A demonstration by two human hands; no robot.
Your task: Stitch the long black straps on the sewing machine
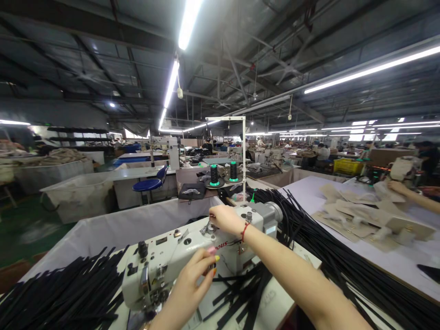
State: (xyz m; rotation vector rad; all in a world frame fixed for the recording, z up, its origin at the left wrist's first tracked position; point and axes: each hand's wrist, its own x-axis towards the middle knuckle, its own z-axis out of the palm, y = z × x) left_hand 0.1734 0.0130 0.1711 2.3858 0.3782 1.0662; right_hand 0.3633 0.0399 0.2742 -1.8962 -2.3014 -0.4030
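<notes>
A white sewing machine (195, 250) stands in front of me. Above its arm, my right hand (225, 220) reaches to a small metal fitting (208, 228) on the top; its fingers are curled and pressed together, and what they grip is hidden. In front of the arm, my left hand (195, 277) pinches a small dark round thing (210, 267), mostly covered by the fingers. Black strips (237, 298) lie on the machine bed under my right forearm. The needle area is partly hidden behind my left hand.
Black strips are heaped at the left (65, 288), and a long bundle (319, 243) runs along the right. Two black thread cones (213, 174) stand behind the machine. Beige pieces (364, 215) lie on the right table, where another person's arm (415, 195) reaches in.
</notes>
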